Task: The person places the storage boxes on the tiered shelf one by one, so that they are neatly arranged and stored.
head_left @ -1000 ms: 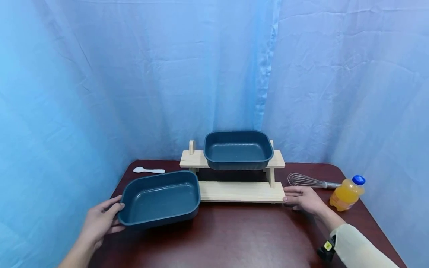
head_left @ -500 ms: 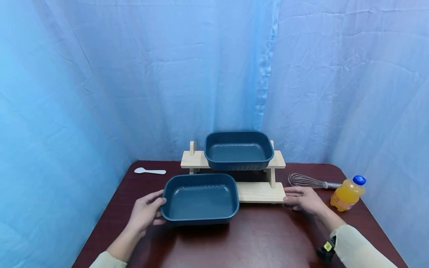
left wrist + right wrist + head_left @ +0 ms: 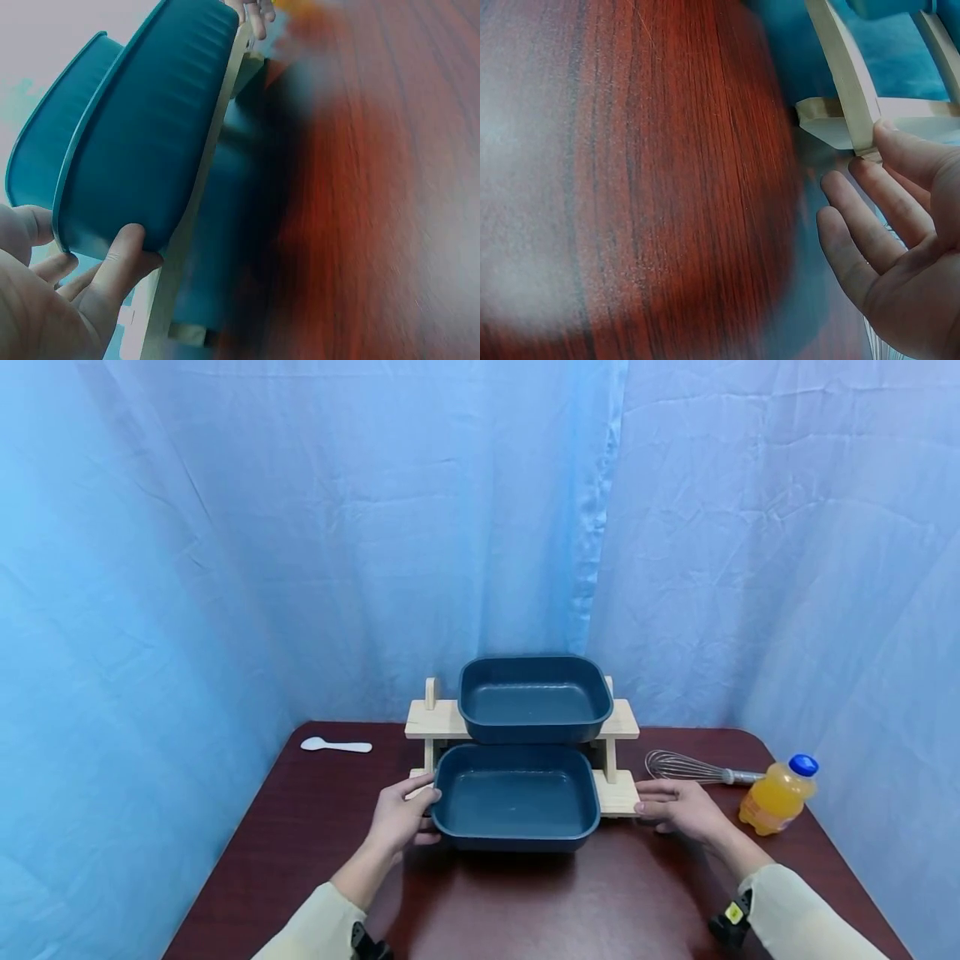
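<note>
In the head view my left hand (image 3: pixel 401 818) grips the left end of a dark blue rectangular baking dish (image 3: pixel 517 802), thumb at the rim and fingers under the side. That dish overlaps the lower board of a two-tier wooden shelf (image 3: pixel 618 795). A matching blue dish (image 3: pixel 534 693) sits on the upper board. My right hand (image 3: pixel 678 810) holds the right end of the lower board; in the right wrist view the thumb presses one side of the board's end (image 3: pixel 862 131), with fingertips at the other side.
On the dark red table (image 3: pixel 300 852), a white spoon (image 3: pixel 335 745) lies at the back left. A whisk (image 3: pixel 697 768) and an orange drink bottle (image 3: pixel 777 793) with a blue cap are on the right. Blue curtains (image 3: pixel 375 527) surround the table.
My left hand has carried the blue baking dish rightward from the shelf's left side to in front of the lower board. The right hand has stayed at the board's end.
</note>
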`<action>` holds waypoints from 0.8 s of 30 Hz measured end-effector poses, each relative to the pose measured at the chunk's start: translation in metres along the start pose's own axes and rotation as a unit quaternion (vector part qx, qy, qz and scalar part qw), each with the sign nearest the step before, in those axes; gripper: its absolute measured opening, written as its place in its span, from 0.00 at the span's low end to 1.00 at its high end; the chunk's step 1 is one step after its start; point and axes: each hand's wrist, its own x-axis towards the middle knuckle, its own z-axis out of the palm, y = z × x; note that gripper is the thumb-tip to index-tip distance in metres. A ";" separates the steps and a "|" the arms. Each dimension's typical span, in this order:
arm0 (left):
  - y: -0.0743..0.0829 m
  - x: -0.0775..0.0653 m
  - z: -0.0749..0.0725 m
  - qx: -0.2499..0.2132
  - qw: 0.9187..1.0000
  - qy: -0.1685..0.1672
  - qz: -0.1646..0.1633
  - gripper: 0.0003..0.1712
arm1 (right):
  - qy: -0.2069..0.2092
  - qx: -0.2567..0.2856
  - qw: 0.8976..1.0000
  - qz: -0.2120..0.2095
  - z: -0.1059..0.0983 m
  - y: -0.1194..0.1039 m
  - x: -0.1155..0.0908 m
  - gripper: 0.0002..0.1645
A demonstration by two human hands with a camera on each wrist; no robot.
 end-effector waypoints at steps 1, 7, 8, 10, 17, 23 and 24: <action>0.000 0.002 0.003 0.000 1.000 -0.004 0.001 0.26 | 0.002 0.003 1.000 0.002 0.000 0.000 0.000 0.39; 0.002 0.013 0.018 -0.003 1.000 -0.013 0.004 0.27 | 0.002 0.003 1.000 -0.002 0.001 -0.001 -0.001 0.39; 0.003 0.014 0.020 -0.004 1.000 -0.012 0.004 0.28 | 0.003 0.003 1.000 -0.003 0.001 -0.001 -0.002 0.39; 0.004 0.016 0.022 -0.006 1.000 -0.010 0.003 0.28 | 0.005 0.002 1.000 -0.004 0.001 -0.001 -0.002 0.39; 0.005 0.022 0.024 -0.012 1.000 -0.008 0.002 0.28 | 0.006 -0.001 1.000 -0.009 0.002 -0.003 -0.004 0.38; 0.006 0.026 0.024 -0.004 1.000 0.005 0.005 0.27 | 0.005 -0.003 1.000 -0.007 0.002 -0.003 -0.002 0.38; 0.006 0.026 0.024 -0.002 1.000 0.007 0.006 0.27 | 0.004 -0.004 1.000 -0.006 0.002 -0.003 -0.001 0.38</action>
